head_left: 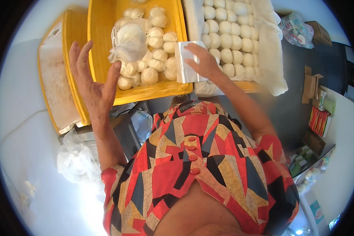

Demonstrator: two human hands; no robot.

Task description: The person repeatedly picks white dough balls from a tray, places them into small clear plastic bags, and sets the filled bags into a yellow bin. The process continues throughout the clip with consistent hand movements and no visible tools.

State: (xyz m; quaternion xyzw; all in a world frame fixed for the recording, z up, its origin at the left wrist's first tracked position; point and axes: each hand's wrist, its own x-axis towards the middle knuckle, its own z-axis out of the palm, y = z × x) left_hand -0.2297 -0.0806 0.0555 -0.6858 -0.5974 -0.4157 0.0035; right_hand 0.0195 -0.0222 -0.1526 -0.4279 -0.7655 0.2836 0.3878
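Note:
My left hand (93, 84) is held over the left edge of a yellow crate (145, 93), fingers spread and nothing in the grasp. Just beyond its thumb is a white plastic bag (130, 41) with a twisted end, blurred, over the bagged buns; whether it rests on them is unclear. Clear bags of round white buns (155, 59) fill much of the crate. On the crate's right rim lies a stack of white plastic bags (187, 70). My right hand (202, 61) reaches over that stack with its fingers stretched out.
A cloth-lined tray (277, 59) at the right holds rows of loose white buns (236, 41). Another yellow crate (51, 70) stands at the far left. Crumpled clear plastic (76, 157) lies lower left. Cardboard (311, 84) and red boxes (318, 121) sit at the right.

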